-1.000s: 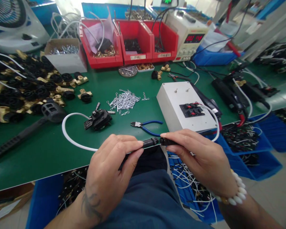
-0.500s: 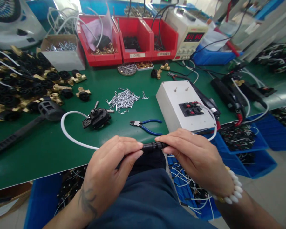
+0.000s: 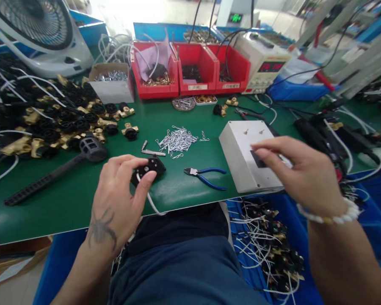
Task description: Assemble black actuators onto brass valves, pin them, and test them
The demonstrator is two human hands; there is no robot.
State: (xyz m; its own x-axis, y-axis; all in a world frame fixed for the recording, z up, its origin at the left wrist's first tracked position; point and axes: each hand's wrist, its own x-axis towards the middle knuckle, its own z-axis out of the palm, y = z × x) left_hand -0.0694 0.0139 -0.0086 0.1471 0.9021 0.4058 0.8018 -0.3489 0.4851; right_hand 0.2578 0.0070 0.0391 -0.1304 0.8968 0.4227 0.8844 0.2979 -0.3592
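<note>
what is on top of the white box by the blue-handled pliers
The white box has two toggle switches near its far edge and a black panel. The right hand covers much of the panel, so that part cannot be seen.

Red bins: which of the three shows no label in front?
The leftmost red bin: its front is plain, whereas the middle bin and right bin each carry a pale label.

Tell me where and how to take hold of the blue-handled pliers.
Grip the blue handles of the pliers around their middle, likely best from above and the near edge of the table. They lie flat, handles spread and pointing right, close to the white box, so coming from that side would probably be cramped.
</note>
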